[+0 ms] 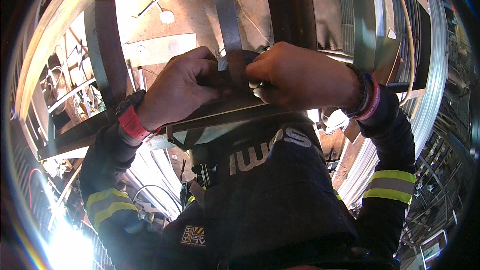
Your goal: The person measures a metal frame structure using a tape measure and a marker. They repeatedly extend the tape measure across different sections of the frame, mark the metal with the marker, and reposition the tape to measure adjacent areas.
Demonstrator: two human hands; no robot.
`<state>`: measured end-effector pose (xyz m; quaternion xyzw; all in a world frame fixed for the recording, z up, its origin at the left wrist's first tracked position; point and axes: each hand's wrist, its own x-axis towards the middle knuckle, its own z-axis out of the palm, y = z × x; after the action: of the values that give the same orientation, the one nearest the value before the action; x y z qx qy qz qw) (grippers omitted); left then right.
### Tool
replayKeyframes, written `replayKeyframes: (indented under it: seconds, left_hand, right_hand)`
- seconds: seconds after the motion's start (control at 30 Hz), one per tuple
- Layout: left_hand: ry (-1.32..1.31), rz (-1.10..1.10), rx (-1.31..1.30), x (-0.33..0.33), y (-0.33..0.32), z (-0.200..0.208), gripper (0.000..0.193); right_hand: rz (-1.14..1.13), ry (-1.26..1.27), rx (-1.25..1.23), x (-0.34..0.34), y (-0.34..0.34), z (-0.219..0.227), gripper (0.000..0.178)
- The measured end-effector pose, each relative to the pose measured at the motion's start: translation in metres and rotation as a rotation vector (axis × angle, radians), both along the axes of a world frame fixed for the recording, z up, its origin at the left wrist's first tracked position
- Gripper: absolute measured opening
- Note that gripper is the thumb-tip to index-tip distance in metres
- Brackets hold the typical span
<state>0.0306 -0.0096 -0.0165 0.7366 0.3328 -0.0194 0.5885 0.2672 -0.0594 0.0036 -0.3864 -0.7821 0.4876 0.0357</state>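
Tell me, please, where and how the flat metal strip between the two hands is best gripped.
Probably by the two long edges near its far end, coming from the left: the flat metal strip is narrow and uncovered there, while the left hand and right hand crowd its near part and a dark beam lies to its right.

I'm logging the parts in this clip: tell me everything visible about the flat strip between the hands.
The flat strip is long, narrow and straight-edged, dull grey, metal by its look, its near end in shadow. In the picture it runs from near the top edge, slanting slightly right, down between the left hand and the right hand. I cannot tell whether either hand touches it or where its near end rests.
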Motion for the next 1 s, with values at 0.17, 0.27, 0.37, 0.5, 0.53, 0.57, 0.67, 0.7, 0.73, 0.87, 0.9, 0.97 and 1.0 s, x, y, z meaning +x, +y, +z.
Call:
replayKeyframes:
  seconds: [0.17,0.27,0.37,0.5,0.53,0.57,0.67,0.7,0.73,0.87,0.9,0.97,1.0]
  left_hand:
    - [-0.023,0.026,-0.011,-0.004,-0.003,-0.008,0.019]
    - [-0.063,0.052,-0.055,-0.001,-0.003,-0.005,0.022]
    - [-0.048,0.062,-0.073,0.000,-0.004,-0.005,0.023]
    - [-0.015,0.038,-0.019,-0.003,-0.003,-0.008,0.025]
    - [-0.017,0.032,-0.013,-0.003,-0.003,-0.008,0.025]
    - [-0.019,0.027,-0.007,-0.003,-0.003,-0.009,0.026]
    - [-0.022,0.029,-0.003,-0.002,-0.002,-0.006,0.025]
    - [-0.026,0.030,-0.004,-0.002,-0.001,-0.005,0.025]
    - [-0.020,0.033,-0.006,-0.002,-0.001,-0.005,0.024]
    - [-0.016,0.025,0.018,-0.003,-0.002,-0.008,0.024]
    - [-0.019,0.020,0.033,-0.004,-0.002,-0.009,0.024]
    - [-0.009,0.039,-0.017,-0.004,-0.002,-0.011,0.024]
    - [-0.005,0.049,-0.040,-0.004,-0.002,-0.011,0.024]
  right_hand:
    - [0.014,0.149,-0.172,0.008,0.018,0.002,0.011]
    - [-0.031,0.166,-0.040,0.014,0.019,0.020,0.011]
    - [-0.025,0.069,0.046,0.011,0.017,0.021,0.010]
    - [0.033,0.011,0.010,0.005,0.015,0.007,0.009]
    - [0.036,0.015,0.011,0.004,0.013,0.003,0.010]
    - [0.040,0.019,0.013,0.003,0.010,-0.002,0.011]
    - [0.060,0.020,0.034,0.002,0.008,-0.003,0.011]
    - [0.065,0.015,0.044,0.002,0.007,-0.002,0.012]
    - [0.063,0.008,0.029,0.002,0.008,-0.003,0.011]
    - [0.055,0.010,0.006,0.000,0.007,-0.007,0.011]
    - [0.055,0.020,0.009,0.000,0.007,-0.008,0.011]
    - [0.105,0.061,0.017,0.003,0.010,-0.007,0.010]
    - [0.130,0.081,0.023,0.005,0.012,-0.005,0.009]
